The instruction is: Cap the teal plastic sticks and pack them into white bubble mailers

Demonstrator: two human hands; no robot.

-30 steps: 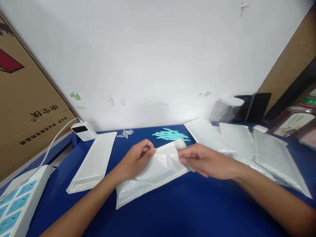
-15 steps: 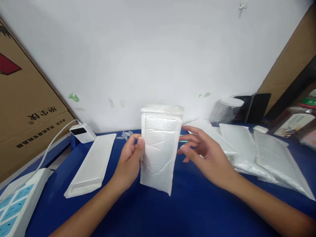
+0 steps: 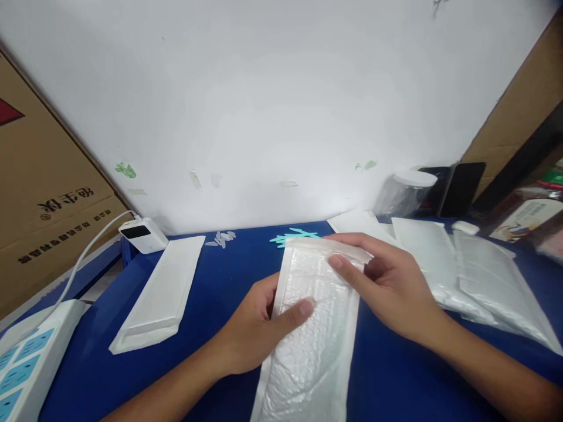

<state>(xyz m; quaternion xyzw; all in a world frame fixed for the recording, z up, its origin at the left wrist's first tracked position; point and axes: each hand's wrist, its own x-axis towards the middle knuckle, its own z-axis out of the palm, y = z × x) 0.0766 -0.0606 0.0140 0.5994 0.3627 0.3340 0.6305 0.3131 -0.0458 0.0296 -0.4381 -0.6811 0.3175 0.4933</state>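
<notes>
I see thin light-blue strips partly blocked by the shiny white rectangular bubble mailer, low centre over the smooth blue table. Left hand clamps its left side, right hand its top-right corner; grip behind probably firm, hidden.

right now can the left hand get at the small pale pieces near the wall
Probably yes: blue tabletop shows between the left hand and the small pale pieces, though that hand holds the padded envelope and would likely need to let go.
</notes>
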